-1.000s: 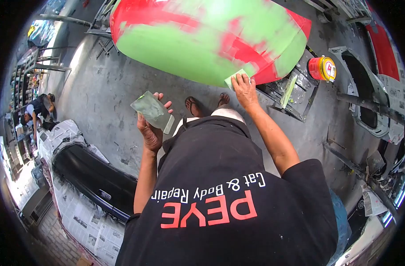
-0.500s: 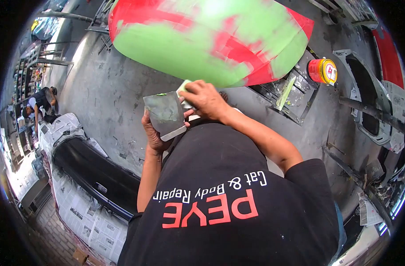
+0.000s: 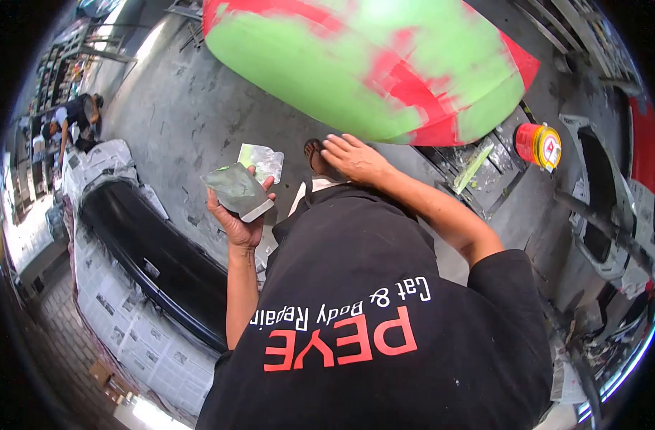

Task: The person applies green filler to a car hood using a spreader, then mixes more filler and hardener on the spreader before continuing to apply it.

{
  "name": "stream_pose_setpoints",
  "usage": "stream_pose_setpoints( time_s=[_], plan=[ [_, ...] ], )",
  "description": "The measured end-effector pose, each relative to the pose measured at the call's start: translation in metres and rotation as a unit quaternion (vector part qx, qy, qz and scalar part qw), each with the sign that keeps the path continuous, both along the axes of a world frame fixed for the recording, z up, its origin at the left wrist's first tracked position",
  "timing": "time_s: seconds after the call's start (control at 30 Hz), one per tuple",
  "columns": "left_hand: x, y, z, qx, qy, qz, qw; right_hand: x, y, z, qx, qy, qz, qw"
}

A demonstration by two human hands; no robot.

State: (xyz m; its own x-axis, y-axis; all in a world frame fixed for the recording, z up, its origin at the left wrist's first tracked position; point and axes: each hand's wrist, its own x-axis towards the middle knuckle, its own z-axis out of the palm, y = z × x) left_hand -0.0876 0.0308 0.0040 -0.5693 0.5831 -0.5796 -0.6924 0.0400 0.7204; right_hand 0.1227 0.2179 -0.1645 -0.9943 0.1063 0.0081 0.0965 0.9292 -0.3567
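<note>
My left hand grips a flat grey square pad with a pale front edge, its thumb on the left side and fingers round the right. Beyond the pad, at those fingertips, shows a pale sheet smeared with green. My right hand holds nothing; its fingers are stretched out, palm down, above my foot and lap. Closest beyond it is the lower edge of a large curved body panel, red with light green patches.
At right, a red and yellow can stands on a dark stand beside a green-smeared strip. A black bumper-like part lies on newspaper at left. Farther off, a person bends over. A car door frame stands far right.
My right hand has let go of the pale green piece and moved right, fingers opening. My left hand has moved left with the grey pad, the pale sheet now showing at its fingertips.
</note>
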Motion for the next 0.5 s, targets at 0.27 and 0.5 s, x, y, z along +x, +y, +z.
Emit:
stream_pose_setpoints(
  time_s=[0.27, 0.5],
  plan=[
    [0.010, -0.022, -0.007, 0.023, 0.005, 0.061, 0.998, 0.038, 0.050, -0.047, 0.300, -0.155, 0.190, 0.922],
    [0.007, -0.039, -0.023, 0.064, -0.027, 0.125, 0.990, -0.026, 0.069, -0.041, 0.377, -0.177, 0.276, 0.866]
  ],
)
